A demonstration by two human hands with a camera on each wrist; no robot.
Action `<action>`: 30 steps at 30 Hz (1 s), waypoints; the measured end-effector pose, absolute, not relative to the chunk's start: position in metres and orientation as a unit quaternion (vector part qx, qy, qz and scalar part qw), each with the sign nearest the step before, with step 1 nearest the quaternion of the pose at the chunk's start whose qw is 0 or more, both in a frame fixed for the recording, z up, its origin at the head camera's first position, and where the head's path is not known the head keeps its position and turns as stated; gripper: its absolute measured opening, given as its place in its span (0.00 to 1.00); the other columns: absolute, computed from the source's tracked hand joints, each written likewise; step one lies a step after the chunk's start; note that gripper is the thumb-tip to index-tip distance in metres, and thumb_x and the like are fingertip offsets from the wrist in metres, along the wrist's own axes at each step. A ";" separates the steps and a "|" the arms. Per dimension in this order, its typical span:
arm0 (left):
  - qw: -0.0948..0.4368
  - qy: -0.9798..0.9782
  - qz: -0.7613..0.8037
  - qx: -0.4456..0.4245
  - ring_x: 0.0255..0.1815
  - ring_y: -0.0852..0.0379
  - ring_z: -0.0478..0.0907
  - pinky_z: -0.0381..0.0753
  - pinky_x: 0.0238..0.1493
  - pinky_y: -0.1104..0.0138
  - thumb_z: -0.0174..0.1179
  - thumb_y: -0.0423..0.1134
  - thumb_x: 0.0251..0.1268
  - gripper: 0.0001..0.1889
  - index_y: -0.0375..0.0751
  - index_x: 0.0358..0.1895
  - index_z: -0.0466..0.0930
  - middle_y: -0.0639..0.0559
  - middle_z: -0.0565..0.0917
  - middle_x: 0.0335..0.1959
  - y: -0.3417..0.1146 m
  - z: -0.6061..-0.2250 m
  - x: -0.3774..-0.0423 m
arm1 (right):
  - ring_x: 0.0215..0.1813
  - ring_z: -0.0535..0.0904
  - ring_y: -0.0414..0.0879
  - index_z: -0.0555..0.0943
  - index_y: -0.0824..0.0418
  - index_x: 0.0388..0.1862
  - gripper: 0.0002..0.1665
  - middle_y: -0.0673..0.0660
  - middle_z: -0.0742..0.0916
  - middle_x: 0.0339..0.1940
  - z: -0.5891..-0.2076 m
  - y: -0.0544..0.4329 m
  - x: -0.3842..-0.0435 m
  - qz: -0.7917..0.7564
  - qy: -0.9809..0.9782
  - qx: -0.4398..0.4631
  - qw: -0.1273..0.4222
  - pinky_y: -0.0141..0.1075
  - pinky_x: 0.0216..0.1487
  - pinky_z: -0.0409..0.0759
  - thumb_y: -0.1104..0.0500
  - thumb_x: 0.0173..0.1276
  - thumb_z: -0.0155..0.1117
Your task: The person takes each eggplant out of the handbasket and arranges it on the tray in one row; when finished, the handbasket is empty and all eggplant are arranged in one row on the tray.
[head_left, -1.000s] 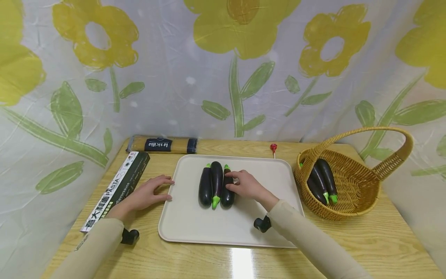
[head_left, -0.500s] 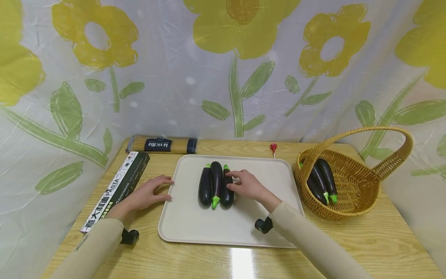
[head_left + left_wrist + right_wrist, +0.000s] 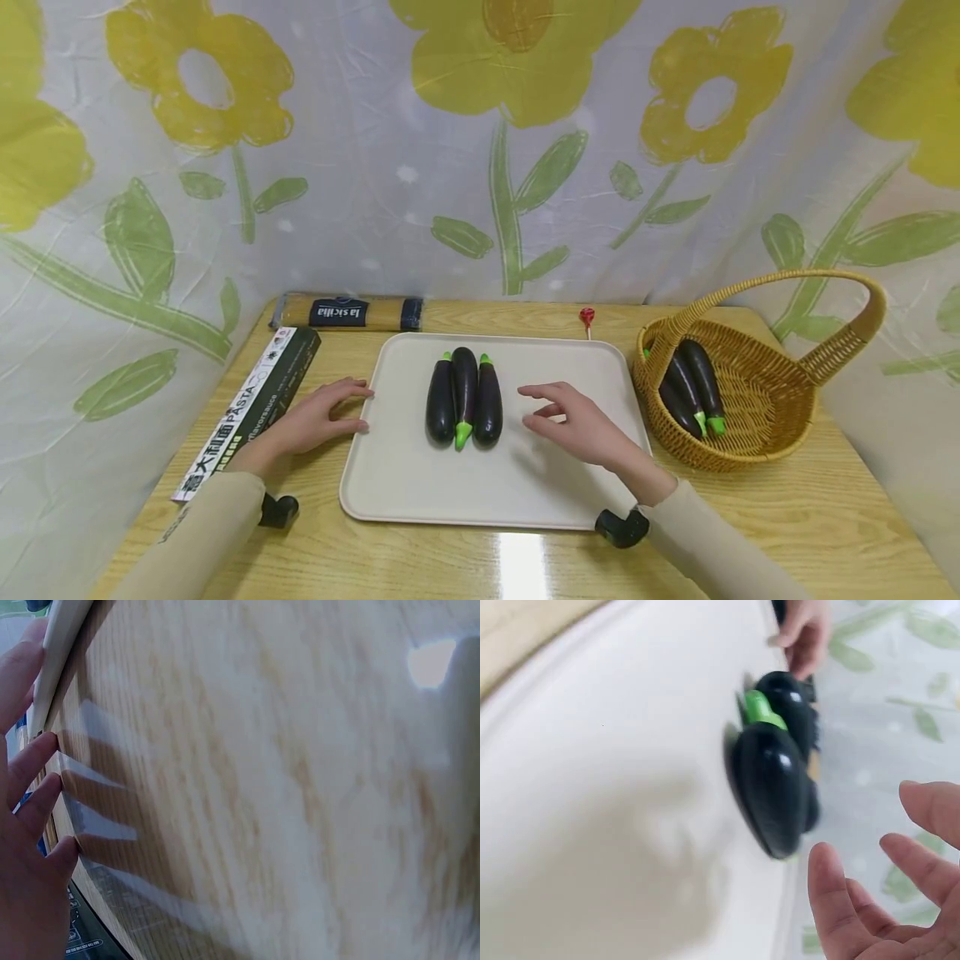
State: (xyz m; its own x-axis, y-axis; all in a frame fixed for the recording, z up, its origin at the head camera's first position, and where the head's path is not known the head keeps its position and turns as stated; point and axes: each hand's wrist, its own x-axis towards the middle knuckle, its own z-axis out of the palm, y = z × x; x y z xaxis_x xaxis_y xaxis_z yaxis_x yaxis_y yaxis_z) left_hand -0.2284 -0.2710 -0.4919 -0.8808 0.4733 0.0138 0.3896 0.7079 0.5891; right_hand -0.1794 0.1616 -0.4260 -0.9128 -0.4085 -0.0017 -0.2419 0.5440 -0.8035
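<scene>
Three dark purple eggplants lie side by side on the cream tray [image 3: 420,492]: a left eggplant [image 3: 441,402], a middle eggplant [image 3: 465,387] with its green stem toward me, and a right eggplant [image 3: 489,404]. My right hand [image 3: 573,421] hovers over the tray to the right of them, fingers spread and holding nothing. In the right wrist view, a gap shows between its fingers and the nearest eggplant [image 3: 771,787]. At the tray's left edge, my left hand [image 3: 318,417] rests with loosely bent fingers, the tips right at the rim.
A wicker basket [image 3: 772,417] with several eggplants [image 3: 701,375] stands right of the tray. To the left lies a pasta box [image 3: 255,408]. Behind the tray are a spaghetti pack [image 3: 348,312] and a red lollipop [image 3: 587,317]. A flowered curtain [image 3: 360,192] hangs at the back.
My right hand has let go of the right eggplant and moved right, away from it. The eggplants stay in their row, and my left hand keeps its place at the tray's edge.
</scene>
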 end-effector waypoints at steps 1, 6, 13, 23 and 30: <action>0.069 0.922 0.302 0.233 0.74 0.33 0.54 0.52 0.70 0.37 0.65 0.54 0.62 0.27 0.47 0.62 0.76 0.38 0.68 0.70 -0.271 -0.492 -0.228 | 0.53 0.82 0.47 0.76 0.50 0.66 0.26 0.58 0.78 0.61 -0.424 0.167 -0.175 -0.443 0.872 -0.186 0.089 0.39 0.48 0.81 0.48 0.69 0.65; 0.067 0.922 0.302 0.235 0.73 0.32 0.55 0.53 0.69 0.37 0.65 0.54 0.63 0.27 0.47 0.62 0.76 0.38 0.69 0.70 -0.271 -0.492 -0.228 | 0.55 0.81 0.48 0.75 0.50 0.66 0.26 0.56 0.77 0.63 -0.410 0.197 -0.157 -0.462 0.867 -0.181 0.055 0.42 0.53 0.81 0.50 0.71 0.64; 0.066 0.921 0.306 0.234 0.74 0.33 0.54 0.52 0.70 0.37 0.65 0.53 0.63 0.27 0.47 0.62 0.76 0.38 0.68 0.70 -0.271 -0.492 -0.229 | 0.57 0.80 0.50 0.74 0.53 0.67 0.25 0.58 0.79 0.63 -0.392 0.248 -0.144 -0.465 0.875 -0.137 0.013 0.35 0.52 0.81 0.50 0.74 0.60; 0.074 0.922 0.302 0.231 0.73 0.34 0.56 0.53 0.70 0.38 0.65 0.55 0.62 0.29 0.47 0.63 0.75 0.39 0.68 0.70 -0.272 -0.494 -0.230 | 0.49 0.82 0.40 0.70 0.61 0.70 0.31 0.67 0.78 0.62 -0.371 0.327 -0.154 -0.415 0.908 -0.051 0.019 0.29 0.45 0.80 0.44 0.77 0.51; 0.075 0.921 0.305 0.230 0.74 0.33 0.55 0.52 0.70 0.37 0.65 0.55 0.62 0.29 0.46 0.63 0.75 0.39 0.67 0.71 -0.272 -0.494 -0.230 | 0.62 0.73 0.68 0.60 0.66 0.75 0.39 0.72 0.67 0.71 -0.371 0.369 -0.188 -0.410 0.909 -0.029 0.062 0.58 0.61 0.73 0.40 0.79 0.42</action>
